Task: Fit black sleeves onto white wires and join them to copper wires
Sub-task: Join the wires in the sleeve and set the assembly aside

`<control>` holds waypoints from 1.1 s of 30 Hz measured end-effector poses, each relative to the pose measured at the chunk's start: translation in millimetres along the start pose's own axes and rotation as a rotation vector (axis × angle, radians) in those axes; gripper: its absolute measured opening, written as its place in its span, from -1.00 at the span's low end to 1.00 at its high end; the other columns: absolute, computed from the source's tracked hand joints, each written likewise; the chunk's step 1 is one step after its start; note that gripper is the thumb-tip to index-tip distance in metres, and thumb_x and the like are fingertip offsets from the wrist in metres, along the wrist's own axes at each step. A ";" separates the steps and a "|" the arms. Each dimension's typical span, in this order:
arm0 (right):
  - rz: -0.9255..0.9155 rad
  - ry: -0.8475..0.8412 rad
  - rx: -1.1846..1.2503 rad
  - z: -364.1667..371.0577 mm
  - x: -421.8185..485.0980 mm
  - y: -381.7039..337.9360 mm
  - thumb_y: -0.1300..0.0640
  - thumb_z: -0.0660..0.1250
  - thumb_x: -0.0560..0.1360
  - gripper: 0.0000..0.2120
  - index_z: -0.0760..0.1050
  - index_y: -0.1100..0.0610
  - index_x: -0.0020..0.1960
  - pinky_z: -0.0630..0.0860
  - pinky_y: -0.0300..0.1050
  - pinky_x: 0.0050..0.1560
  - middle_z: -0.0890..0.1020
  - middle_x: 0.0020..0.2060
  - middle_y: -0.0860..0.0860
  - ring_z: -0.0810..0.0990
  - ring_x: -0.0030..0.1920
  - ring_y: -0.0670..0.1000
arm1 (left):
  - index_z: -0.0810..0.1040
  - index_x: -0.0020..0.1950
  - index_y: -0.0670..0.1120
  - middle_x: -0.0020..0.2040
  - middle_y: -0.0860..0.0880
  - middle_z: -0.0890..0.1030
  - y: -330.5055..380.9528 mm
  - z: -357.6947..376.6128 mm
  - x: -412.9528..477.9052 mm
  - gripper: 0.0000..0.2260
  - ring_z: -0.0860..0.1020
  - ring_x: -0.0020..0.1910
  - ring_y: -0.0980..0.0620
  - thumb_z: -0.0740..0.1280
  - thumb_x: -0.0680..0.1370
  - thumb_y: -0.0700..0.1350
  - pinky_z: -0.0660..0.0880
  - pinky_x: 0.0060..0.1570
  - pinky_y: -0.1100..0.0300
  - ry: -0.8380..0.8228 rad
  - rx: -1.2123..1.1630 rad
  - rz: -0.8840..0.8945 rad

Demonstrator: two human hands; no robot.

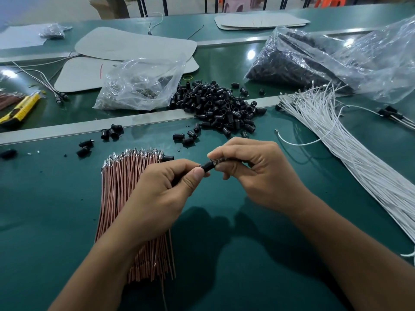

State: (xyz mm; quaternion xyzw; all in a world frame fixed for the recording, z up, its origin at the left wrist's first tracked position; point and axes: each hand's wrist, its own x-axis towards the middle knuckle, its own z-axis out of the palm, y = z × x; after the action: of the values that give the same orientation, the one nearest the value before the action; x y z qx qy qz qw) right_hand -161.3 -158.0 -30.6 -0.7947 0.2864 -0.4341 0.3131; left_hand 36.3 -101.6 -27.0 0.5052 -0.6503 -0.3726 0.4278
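Above the green worktop (235, 254) both hands meet in the middle; the left hand (166, 194) has its grip closed, thumb and forefinger pinching one end of a black sleeve (207, 166), the other fingers curled under; the right hand (256, 173) has its grip closed too, its fingertips pinching the sleeve's other end, where a little silvery metal shows; which wire runs into the sleeve I cannot tell, since the fingers cover it.

The sleeve is held in the air between the two hands, just off the far end of the copper wires (125, 185); those lie in a thick bundle on the worktop under the left hand and forearm, their metal tips pointing away from the person. The white wires (363, 167) lie in a long bundle to the right, well apart from the hands; one loose white wire (301, 143) curls out from it towards the middle.

Beyond the hands a pile of sleeves (220, 106) spreads over a metal strip (67, 129) that crosses the worktop; a few lie scattered to the left. Beside the pile sits a clear bag (143, 79); a larger bag (325, 57) of dark parts lies at the far right. A yellow knife (20, 108) lies at the left edge; grey card sheets (134, 41) lie further back.
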 end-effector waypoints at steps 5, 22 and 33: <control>0.043 -0.042 0.116 0.7 -1.1 1.0 0.40 0.38 0.52 -0.73 0.61 0.28 0.20 0.52 -0.28 -0.24 0.63 -0.15 -0.05 0.58 -0.40 -0.05 | 0.73 -0.05 -0.02 -0.52 0.16 0.32 2.8 2.5 -2.2 -0.83 0.22 -0.54 0.21 0.38 0.54 0.02 0.17 -0.51 0.41 0.028 -0.176 -0.013; -0.055 -0.076 -0.024 4.9 -2.2 3.6 0.51 0.29 0.49 -0.68 0.60 0.38 0.21 0.53 -0.30 -0.24 0.59 -0.21 -0.05 0.57 -0.41 -0.08 | 0.67 -0.05 0.36 -0.22 -0.17 0.68 5.3 5.7 -4.8 -0.83 0.61 -0.25 -0.26 0.39 0.54 0.04 0.57 -0.24 -0.15 0.072 0.001 0.124; 0.380 0.031 0.594 11.0 2.3 -8.7 0.23 0.42 0.46 -0.87 0.61 0.12 0.00 0.46 -0.32 -0.25 0.60 -0.31 -0.07 0.50 -0.32 -0.10 | 0.64 0.11 0.06 -0.37 0.06 0.54 2.9 19.7 1.7 -0.82 0.42 -0.48 0.09 0.25 0.63 -0.09 0.34 -0.51 0.22 0.209 0.196 0.307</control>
State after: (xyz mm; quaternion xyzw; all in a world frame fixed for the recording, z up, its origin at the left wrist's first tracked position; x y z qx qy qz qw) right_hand -149.0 -151.3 -27.6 -0.5948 0.2953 -0.4443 0.6014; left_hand 16.7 -101.6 -31.0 0.4753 -0.7049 -0.1836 0.4934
